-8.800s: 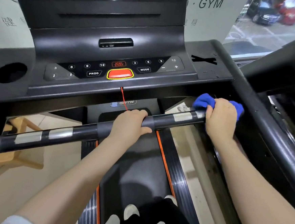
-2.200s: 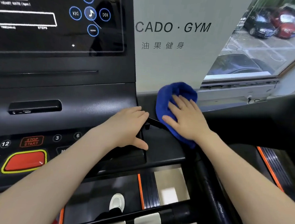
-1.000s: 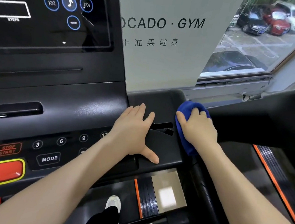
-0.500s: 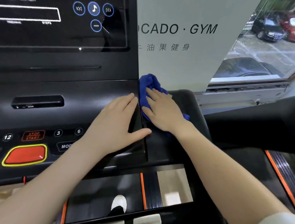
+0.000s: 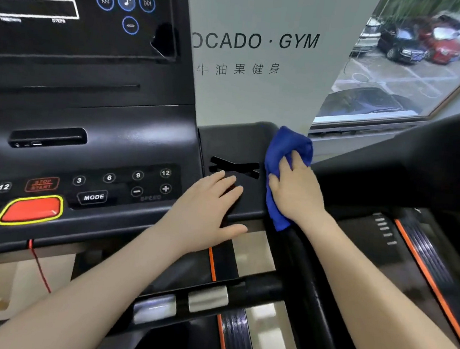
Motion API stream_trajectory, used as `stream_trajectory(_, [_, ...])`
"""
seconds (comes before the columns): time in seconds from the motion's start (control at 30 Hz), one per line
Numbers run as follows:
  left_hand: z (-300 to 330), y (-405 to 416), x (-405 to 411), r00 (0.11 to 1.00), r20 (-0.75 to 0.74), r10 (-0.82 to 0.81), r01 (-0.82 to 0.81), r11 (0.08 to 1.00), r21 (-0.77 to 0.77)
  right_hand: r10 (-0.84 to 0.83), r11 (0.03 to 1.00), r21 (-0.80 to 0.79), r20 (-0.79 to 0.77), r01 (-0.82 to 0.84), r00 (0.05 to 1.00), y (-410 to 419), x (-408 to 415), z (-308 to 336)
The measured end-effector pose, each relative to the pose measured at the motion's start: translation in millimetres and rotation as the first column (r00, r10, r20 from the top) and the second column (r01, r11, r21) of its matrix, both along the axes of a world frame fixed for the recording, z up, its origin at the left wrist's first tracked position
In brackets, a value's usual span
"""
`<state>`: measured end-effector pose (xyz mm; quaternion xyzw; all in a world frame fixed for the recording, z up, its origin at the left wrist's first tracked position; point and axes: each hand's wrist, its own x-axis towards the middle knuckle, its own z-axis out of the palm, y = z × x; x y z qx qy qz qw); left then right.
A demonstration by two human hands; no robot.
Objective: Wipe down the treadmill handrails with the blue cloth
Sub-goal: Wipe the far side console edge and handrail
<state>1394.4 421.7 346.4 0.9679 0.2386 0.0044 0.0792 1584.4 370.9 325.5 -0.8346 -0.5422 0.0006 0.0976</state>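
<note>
Head view: the blue cloth [image 5: 285, 173] sits just right of the frame's center, bunched under your right hand [image 5: 295, 192]. The cloth stands taller than it is wide, its long axis running from a rounded top fold toward the upper middle of the frame down to a loose corner hanging toward the lower middle. It is pressed against the right edge of the black console shelf [image 5: 234, 141], right where the right handrail [image 5: 306, 276] begins.

Your right hand grasps the cloth, fingers curled over its right side and the thumb side along its left edge; the palm covers the cloth's lower half.

The handrail leaves the cloth's bottom corner and runs down and slightly right toward the bottom of the frame, a thick, glossy black tube. So the next stretch to wipe lies directly below the grip, toward you, and its long axis roughly continues the cloth's own line. The right hand is clearly the nearer one to it.

Your left hand [image 5: 207, 208] rests flat on the shelf, left of the cloth, fingers straight and holding nothing, just below a cross-shaped slot [image 5: 235, 166].

Lower in the frame, the crossbar [image 5: 208, 299] with silver pads runs left to right and meets the right handrail.

Left of center are the control buttons [image 5: 95, 191] and a red stop button [image 5: 30, 209].
</note>
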Motion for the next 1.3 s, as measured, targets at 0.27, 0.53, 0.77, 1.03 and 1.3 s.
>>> stream_trajectory(0.27, [-15,-14,4,0.998,-0.038,0.048,-0.043,0.992,0.122,0.247,0.968,-0.080,0.105,-0.240,0.963,-88,-21,-18])
stream_trajectory(0.53, [-9,-10,-12,0.986,0.087,0.142,-0.147,0.988,0.050,0.112,0.992,-0.057,0.041,-0.109,0.993,-22,-2,-6])
stream_trajectory(0.77, [-5,19,-35,0.944,0.126,0.306,-0.313,0.949,0.040,0.381,0.919,-0.144,0.074,-0.368,0.922,24,-32,0])
stream_trajectory(1.03, [-6,36,-41,0.964,0.098,0.248,-0.252,0.967,0.033,0.386,0.910,-0.182,0.045,-0.373,0.921,116,-34,1])
stream_trajectory(1.3, [-4,32,-40,0.964,0.034,0.264,-0.266,0.962,0.055,0.086,0.996,0.014,0.067,-0.087,0.994,93,-18,-6])
